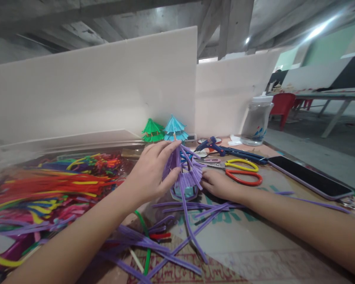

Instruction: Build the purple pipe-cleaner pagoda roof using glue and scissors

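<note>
A small pavilion-shaped model (192,179) covered in purple pipe cleaners stands upright in front of me, with dark posts and a pale base. My left hand (155,167) grips its purple upper roof from the left, the thumb lower and the fingers near the peak. On the right, my right hand (220,184) has its curled fingers against the lower roof edge, with the fingertips partly hidden. One long purple pipe cleaner (185,217) hangs down the model's front. More purple pipe cleaners (162,250) lie crossed on the board before it.
Bundles of coloured pipe cleaners (50,185) spread out at left. Behind stand a green model (153,130) and a blue model (174,126). At right are scissors (243,171), a glue gun (210,146), a phone (310,177) and a water bottle (256,120). White panels (106,86) rise behind.
</note>
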### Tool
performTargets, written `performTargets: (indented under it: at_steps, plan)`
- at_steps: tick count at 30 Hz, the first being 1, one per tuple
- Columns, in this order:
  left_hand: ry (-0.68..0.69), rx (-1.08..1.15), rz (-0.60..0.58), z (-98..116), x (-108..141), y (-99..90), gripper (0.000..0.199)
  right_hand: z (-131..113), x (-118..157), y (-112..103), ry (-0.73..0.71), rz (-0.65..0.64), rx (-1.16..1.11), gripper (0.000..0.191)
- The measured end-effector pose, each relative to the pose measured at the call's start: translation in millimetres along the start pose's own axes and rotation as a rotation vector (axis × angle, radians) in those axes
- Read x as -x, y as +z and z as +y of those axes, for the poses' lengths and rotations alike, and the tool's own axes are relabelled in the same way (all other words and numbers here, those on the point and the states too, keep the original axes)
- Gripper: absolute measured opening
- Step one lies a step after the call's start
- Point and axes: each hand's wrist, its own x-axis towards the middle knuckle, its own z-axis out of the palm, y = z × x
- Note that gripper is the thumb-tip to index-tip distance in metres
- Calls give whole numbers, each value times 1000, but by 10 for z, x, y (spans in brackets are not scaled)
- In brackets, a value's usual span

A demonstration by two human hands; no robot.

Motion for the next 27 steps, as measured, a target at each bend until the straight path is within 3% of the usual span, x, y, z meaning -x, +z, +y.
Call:
performTargets:
  at_steps: [6,12,27]
  plan:
    - [11,-31,15,-9,0,21,57,-10,-1,-7,8,-1,6,19]
    - [-54,-56,16,51,16,76,76,-21,-4,-14,-19,6,-2,21]
    - [-72,-5,-10,76,5,64,68,27,1,2,-51,16,-39,23]
